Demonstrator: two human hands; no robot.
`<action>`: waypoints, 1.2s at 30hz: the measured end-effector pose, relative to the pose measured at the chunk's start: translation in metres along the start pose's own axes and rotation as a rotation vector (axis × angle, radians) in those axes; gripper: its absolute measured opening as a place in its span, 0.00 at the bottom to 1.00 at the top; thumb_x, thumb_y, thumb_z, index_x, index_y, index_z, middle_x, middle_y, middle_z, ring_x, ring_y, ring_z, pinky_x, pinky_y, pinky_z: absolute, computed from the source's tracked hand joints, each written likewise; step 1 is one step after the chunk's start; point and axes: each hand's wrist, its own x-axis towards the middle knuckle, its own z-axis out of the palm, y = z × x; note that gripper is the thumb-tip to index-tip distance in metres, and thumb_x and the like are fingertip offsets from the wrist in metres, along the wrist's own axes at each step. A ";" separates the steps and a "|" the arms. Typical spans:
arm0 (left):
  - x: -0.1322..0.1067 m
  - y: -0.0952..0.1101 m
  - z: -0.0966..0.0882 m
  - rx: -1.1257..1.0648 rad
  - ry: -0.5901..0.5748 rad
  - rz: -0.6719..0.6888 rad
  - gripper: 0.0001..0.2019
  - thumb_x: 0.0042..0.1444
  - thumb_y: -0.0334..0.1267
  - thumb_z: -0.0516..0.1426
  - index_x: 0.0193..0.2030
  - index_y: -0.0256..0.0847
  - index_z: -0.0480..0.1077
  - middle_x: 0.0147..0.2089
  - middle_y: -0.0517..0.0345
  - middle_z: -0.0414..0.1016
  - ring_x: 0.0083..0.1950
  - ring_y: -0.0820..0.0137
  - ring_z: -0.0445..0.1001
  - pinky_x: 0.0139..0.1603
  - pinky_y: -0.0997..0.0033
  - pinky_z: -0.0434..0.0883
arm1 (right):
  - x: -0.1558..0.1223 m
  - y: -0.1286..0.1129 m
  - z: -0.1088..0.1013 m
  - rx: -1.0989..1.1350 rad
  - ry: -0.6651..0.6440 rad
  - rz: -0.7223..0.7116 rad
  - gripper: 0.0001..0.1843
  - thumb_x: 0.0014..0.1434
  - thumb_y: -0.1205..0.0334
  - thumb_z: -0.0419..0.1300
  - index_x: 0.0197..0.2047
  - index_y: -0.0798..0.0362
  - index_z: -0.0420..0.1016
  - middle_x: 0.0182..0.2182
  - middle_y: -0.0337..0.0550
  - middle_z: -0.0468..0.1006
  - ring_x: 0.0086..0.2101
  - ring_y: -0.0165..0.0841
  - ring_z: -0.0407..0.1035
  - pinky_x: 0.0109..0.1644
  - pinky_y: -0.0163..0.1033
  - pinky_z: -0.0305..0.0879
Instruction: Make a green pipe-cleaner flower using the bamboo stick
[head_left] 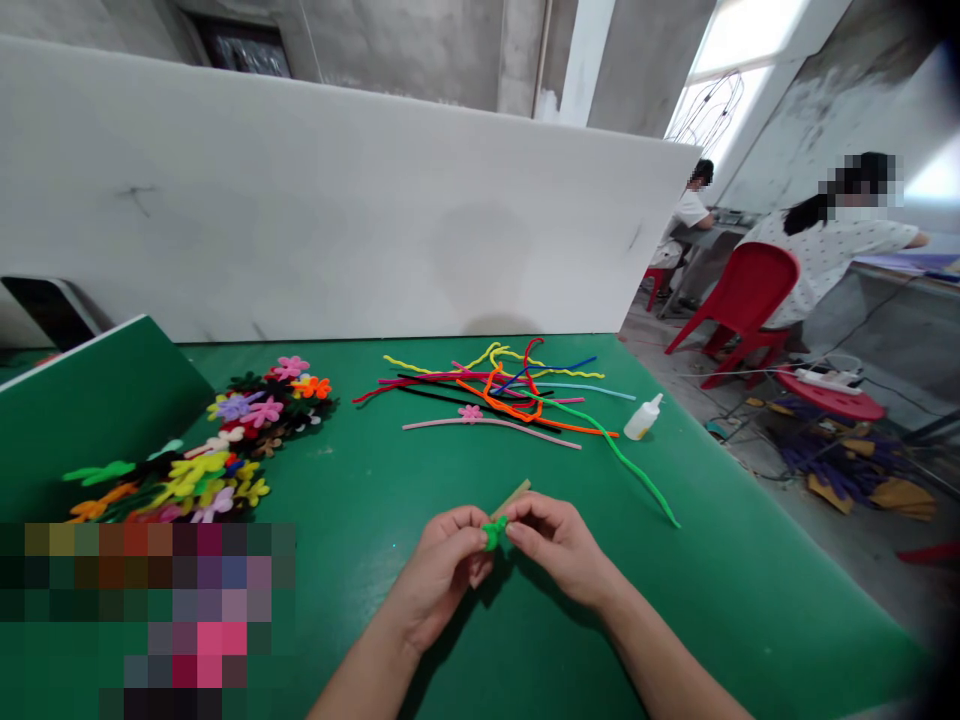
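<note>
In the head view, both hands meet over the green counter, fingers bent and tips closed together. The left hand pinches one side of a small green fuzzy piece between thumb and fingers; the right hand grips its other side the same way, so the piece sits between the two sets of fingertips. A beige strip shows slantwise behind the fingers; whether either hand holds it too, I cannot tell. Beyond them lies a loose crisscross of fuzzy stems in several colours, with a long green stem trailing toward the right. A pink flower touches a pale pink stem. A white bottle stands upright just beside the stems, and colourful fuzzy flowers are heaped at the left.
</note>
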 end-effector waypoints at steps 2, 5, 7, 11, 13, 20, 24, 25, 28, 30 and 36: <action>0.000 -0.001 -0.001 -0.038 -0.039 -0.017 0.05 0.40 0.28 0.54 0.18 0.36 0.63 0.12 0.69 0.55 0.15 0.81 0.52 0.18 0.78 0.50 | 0.000 0.000 0.001 -0.016 0.024 -0.024 0.04 0.52 0.63 0.58 0.31 0.55 0.72 0.26 0.39 0.70 0.27 0.28 0.62 0.33 0.34 0.58; 0.000 -0.002 -0.001 -0.098 -0.087 -0.035 0.06 0.42 0.27 0.54 0.18 0.36 0.63 0.12 0.68 0.55 0.15 0.81 0.51 0.19 0.78 0.50 | 0.000 0.000 0.003 0.009 0.048 -0.042 0.04 0.52 0.63 0.59 0.31 0.54 0.73 0.26 0.39 0.71 0.28 0.28 0.64 0.34 0.34 0.60; 0.000 -0.003 -0.001 -0.129 -0.109 -0.044 0.06 0.43 0.27 0.54 0.19 0.35 0.64 0.12 0.68 0.56 0.15 0.81 0.52 0.19 0.78 0.50 | 0.000 0.000 0.004 0.021 0.057 -0.054 0.04 0.52 0.64 0.59 0.31 0.54 0.74 0.27 0.40 0.72 0.29 0.29 0.65 0.35 0.35 0.60; 0.000 -0.005 -0.003 -0.167 -0.137 -0.069 0.06 0.45 0.27 0.54 0.20 0.35 0.64 0.13 0.68 0.56 0.15 0.81 0.52 0.19 0.78 0.50 | 0.000 -0.002 0.005 0.024 0.061 -0.069 0.04 0.51 0.63 0.59 0.31 0.54 0.75 0.27 0.41 0.73 0.29 0.30 0.66 0.35 0.36 0.61; 0.000 -0.006 -0.003 -0.172 -0.146 -0.071 0.06 0.45 0.27 0.54 0.20 0.35 0.64 0.13 0.68 0.56 0.15 0.81 0.53 0.19 0.79 0.50 | 0.000 -0.003 0.005 0.023 0.061 -0.070 0.05 0.51 0.63 0.59 0.30 0.54 0.75 0.26 0.41 0.73 0.29 0.29 0.66 0.34 0.35 0.61; -0.001 -0.006 -0.002 -0.165 -0.148 -0.068 0.06 0.44 0.28 0.55 0.19 0.35 0.64 0.12 0.68 0.55 0.15 0.82 0.52 0.19 0.79 0.49 | -0.001 -0.006 0.006 -0.071 0.083 -0.103 0.05 0.52 0.62 0.58 0.29 0.55 0.74 0.25 0.41 0.72 0.27 0.29 0.65 0.32 0.34 0.61; -0.001 -0.005 0.000 -0.122 -0.134 -0.049 0.06 0.44 0.29 0.55 0.19 0.35 0.64 0.12 0.69 0.55 0.15 0.82 0.51 0.18 0.78 0.48 | -0.002 -0.005 0.006 -0.139 0.089 -0.108 0.06 0.53 0.62 0.57 0.29 0.55 0.72 0.25 0.41 0.71 0.26 0.29 0.63 0.31 0.35 0.60; -0.001 -0.005 0.000 -0.107 -0.123 -0.042 0.06 0.44 0.29 0.55 0.19 0.35 0.64 0.12 0.69 0.54 0.15 0.82 0.51 0.18 0.78 0.48 | -0.003 -0.005 0.006 -0.149 0.095 -0.104 0.06 0.53 0.62 0.56 0.29 0.55 0.72 0.25 0.41 0.70 0.26 0.29 0.63 0.31 0.35 0.60; -0.002 -0.004 0.002 -0.061 -0.091 -0.022 0.06 0.43 0.30 0.56 0.19 0.35 0.64 0.12 0.69 0.55 0.15 0.82 0.51 0.18 0.79 0.47 | -0.003 -0.005 0.007 -0.174 0.108 -0.103 0.07 0.53 0.62 0.55 0.28 0.55 0.71 0.24 0.40 0.69 0.26 0.29 0.62 0.31 0.35 0.60; -0.002 -0.004 0.003 -0.029 -0.073 -0.004 0.06 0.43 0.31 0.57 0.20 0.35 0.64 0.13 0.69 0.55 0.15 0.81 0.52 0.18 0.79 0.47 | -0.004 -0.006 0.007 -0.182 0.114 -0.104 0.07 0.53 0.62 0.55 0.28 0.55 0.70 0.23 0.40 0.68 0.25 0.29 0.61 0.30 0.35 0.59; -0.004 -0.002 0.006 0.046 -0.002 0.032 0.07 0.42 0.32 0.58 0.20 0.36 0.62 0.14 0.69 0.56 0.16 0.81 0.53 0.18 0.79 0.48 | -0.004 -0.008 0.010 -0.178 0.141 -0.094 0.06 0.52 0.63 0.54 0.27 0.55 0.69 0.22 0.38 0.66 0.23 0.28 0.58 0.27 0.33 0.55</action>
